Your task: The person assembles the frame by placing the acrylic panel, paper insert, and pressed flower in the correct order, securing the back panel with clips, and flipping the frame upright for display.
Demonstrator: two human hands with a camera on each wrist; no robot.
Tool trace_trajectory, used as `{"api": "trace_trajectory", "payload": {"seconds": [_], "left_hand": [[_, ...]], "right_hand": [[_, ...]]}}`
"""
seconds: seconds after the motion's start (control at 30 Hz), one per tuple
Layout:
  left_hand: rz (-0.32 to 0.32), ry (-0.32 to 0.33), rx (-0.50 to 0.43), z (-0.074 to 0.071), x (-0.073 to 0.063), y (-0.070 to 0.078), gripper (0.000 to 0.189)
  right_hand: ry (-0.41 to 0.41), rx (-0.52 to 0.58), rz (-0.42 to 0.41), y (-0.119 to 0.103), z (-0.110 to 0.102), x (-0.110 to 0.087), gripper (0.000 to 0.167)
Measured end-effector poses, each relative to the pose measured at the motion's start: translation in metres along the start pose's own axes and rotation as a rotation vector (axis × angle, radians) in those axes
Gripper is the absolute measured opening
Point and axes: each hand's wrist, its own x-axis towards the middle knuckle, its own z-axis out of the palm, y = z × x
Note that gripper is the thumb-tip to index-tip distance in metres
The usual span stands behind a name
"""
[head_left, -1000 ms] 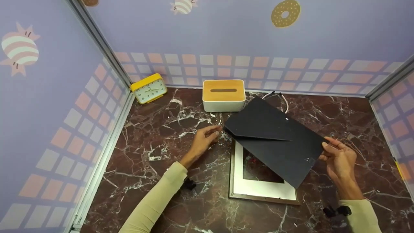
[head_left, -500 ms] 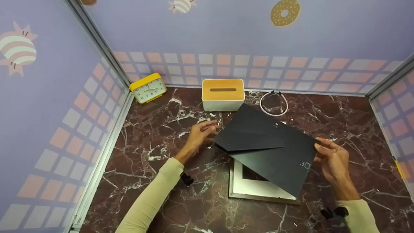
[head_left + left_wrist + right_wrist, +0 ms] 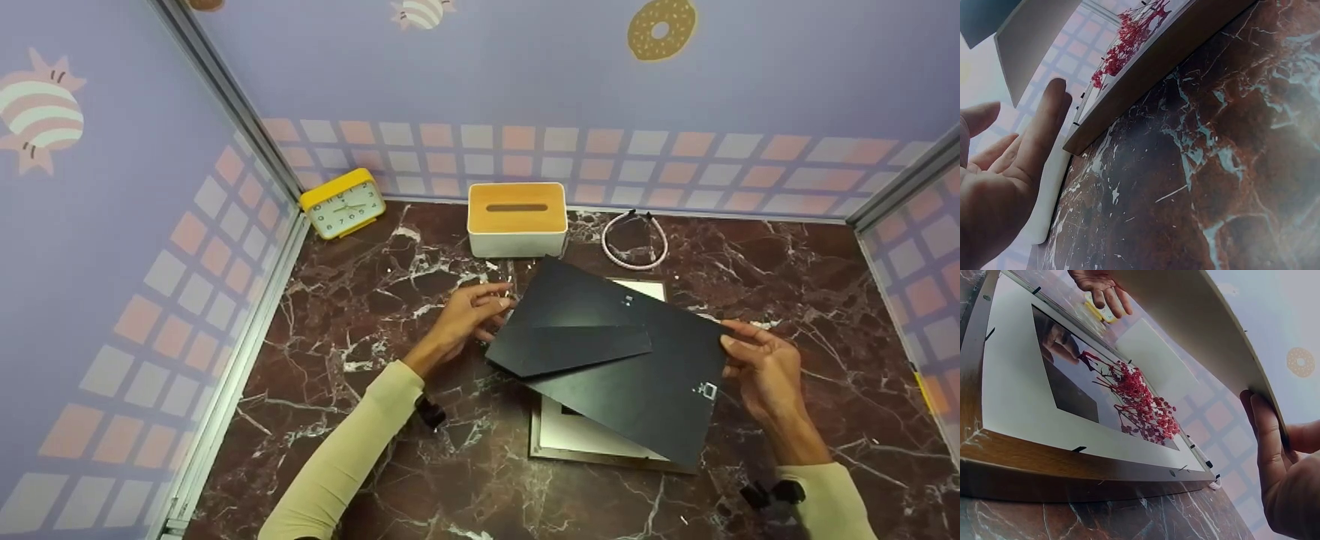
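My right hand [image 3: 769, 371] pinches the right edge of a black photo frame backing board [image 3: 664, 390], its stand flap [image 3: 574, 349] facing up. The board is tilted over a picture frame [image 3: 585, 439] lying on the marbled table and hides most of it. My left hand [image 3: 459, 324] is beside the board's left edge. In the left wrist view its fingers [image 3: 1039, 129] are extended, apart from the board. The right wrist view shows the frame's wooden rim [image 3: 1061, 461], a white mat [image 3: 1013, 377] and red dried flowers [image 3: 1143, 396] in the mat's window.
A tissue box [image 3: 517, 240] with a wooden lid stands behind the board. To its right lies a headband [image 3: 666, 244]. A yellow alarm clock [image 3: 343, 206] leans in the back left corner. Patterned walls [image 3: 517, 75] enclose the table [image 3: 337, 420].
The board has moved left and toward the front over the frame, uncovering the headband and the frame's far edge. The right hand has moved left with it; the left hand stays close by.
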Motion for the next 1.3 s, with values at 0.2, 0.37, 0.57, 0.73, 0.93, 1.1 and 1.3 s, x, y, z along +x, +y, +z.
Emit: {"api": "trace_trajectory", "payload": {"seconds": [0.2, 0.37, 0.57, 0.73, 0.93, 1.1, 1.3], "left_hand": [[-0.037, -0.084, -0.018, 0.0003, -0.0029, 0.0021, 0.057], [-0.069, -0.127, -0.073, -0.0008, -0.0035, 0.0019, 0.058], [-0.08, -0.164, -0.12, -0.0015, -0.0036, 0.0026, 0.059], [-0.079, -0.181, -0.128, -0.0005, -0.0047, 0.0038, 0.06], [-0.102, -0.212, -0.141, 0.0, -0.0063, 0.0037, 0.066], [-0.131, -0.248, -0.183, 0.0021, -0.0075, 0.0007, 0.076], [-0.141, -0.247, -0.25, 0.0044, -0.0087, -0.0054, 0.077]], "right_hand": [[-0.019, -0.024, -0.004, 0.0002, -0.0004, -0.0022, 0.026], [-0.044, -0.021, 0.004, -0.0003, -0.0012, -0.003, 0.026], [-0.047, -0.036, 0.009, 0.0004, -0.001, -0.0024, 0.026], [-0.042, -0.047, 0.025, 0.0004, -0.0002, -0.0022, 0.026], [-0.061, -0.05, 0.038, -0.001, 0.0013, -0.0023, 0.026], [-0.072, -0.07, 0.045, -0.0022, 0.0012, -0.0009, 0.029], [-0.083, -0.128, 0.058, -0.0022, -0.0004, 0.0016, 0.031]]}}
